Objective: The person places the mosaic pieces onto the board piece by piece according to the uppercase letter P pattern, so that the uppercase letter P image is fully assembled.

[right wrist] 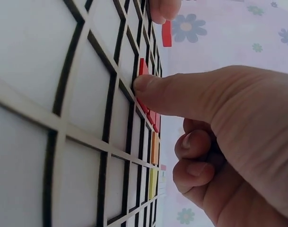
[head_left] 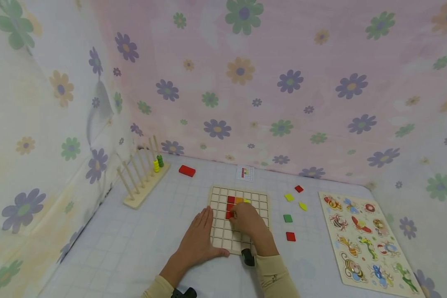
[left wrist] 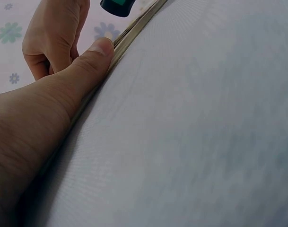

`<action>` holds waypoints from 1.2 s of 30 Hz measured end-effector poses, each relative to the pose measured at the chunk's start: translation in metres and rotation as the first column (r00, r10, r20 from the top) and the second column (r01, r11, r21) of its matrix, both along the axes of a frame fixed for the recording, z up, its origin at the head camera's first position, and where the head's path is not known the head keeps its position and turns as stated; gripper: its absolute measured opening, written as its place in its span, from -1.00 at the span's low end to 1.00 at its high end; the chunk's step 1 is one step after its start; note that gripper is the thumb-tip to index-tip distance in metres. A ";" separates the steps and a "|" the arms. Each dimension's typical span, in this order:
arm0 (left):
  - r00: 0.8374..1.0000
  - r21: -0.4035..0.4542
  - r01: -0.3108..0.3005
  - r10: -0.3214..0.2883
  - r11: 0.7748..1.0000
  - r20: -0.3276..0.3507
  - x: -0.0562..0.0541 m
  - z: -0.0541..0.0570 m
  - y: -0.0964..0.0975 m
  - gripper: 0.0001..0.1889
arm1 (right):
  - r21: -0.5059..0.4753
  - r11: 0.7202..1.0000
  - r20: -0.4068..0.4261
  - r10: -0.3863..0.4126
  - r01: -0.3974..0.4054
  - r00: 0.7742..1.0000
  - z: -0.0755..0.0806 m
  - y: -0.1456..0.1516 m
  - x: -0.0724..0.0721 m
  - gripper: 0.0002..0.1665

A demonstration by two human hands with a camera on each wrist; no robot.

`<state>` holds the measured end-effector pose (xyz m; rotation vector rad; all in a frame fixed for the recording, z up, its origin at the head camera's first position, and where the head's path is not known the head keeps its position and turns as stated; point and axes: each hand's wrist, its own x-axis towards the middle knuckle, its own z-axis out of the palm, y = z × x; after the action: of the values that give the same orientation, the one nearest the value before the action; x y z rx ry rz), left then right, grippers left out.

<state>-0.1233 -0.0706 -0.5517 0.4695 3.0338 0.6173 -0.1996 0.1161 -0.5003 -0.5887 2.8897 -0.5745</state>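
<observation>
A wooden grid board (head_left: pixel 217 234) lies on the table in front of me in the head view. My left hand (head_left: pixel 195 240) rests along its left side with straight fingers, the thumb at the near edge. Over the grid, my right hand (head_left: pixel 250 223) pinches a red tile (right wrist: pixel 143 66) at one of the cells; the thumb is on the tile and the index finger is hidden behind it. Farther up that column sit two more red tiles (head_left: pixel 231 200). An orange tile (head_left: pixel 239 200) and a yellow tile (head_left: pixel 247 201) lie in the top row beside them.
Right of the board lie loose tiles: red (head_left: pixel 291 236), green (head_left: pixel 287 218) and several others. Beyond them is an insect puzzle board (head_left: pixel 376 265). A peg stand (head_left: pixel 143 194) with beads stands left, near a red block (head_left: pixel 187 170). A pattern card (head_left: pixel 249 176) lies behind the grid.
</observation>
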 end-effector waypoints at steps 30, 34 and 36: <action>0.999 0.018 -0.023 0.023 1.000 0.035 -0.002 -0.005 -0.001 0.53 | -0.177 0.965 0.036 -0.191 0.194 0.981 -0.008 0.075 0.009 -0.66; 0.999 0.028 -0.022 0.021 0.999 0.050 -0.003 -0.006 -0.001 0.54 | -0.183 0.955 0.035 -0.231 0.233 0.972 -0.012 0.111 0.016 -0.64; 0.999 0.036 -0.018 0.016 0.999 0.052 -0.003 -0.006 0.000 0.54 | -0.165 0.953 0.034 -0.254 0.256 0.967 -0.013 0.128 0.022 -0.63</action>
<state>-0.1264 -0.0709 -0.5575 0.4226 2.9857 0.6754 -0.1773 0.2440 -0.5134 -0.2276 2.9449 -0.8599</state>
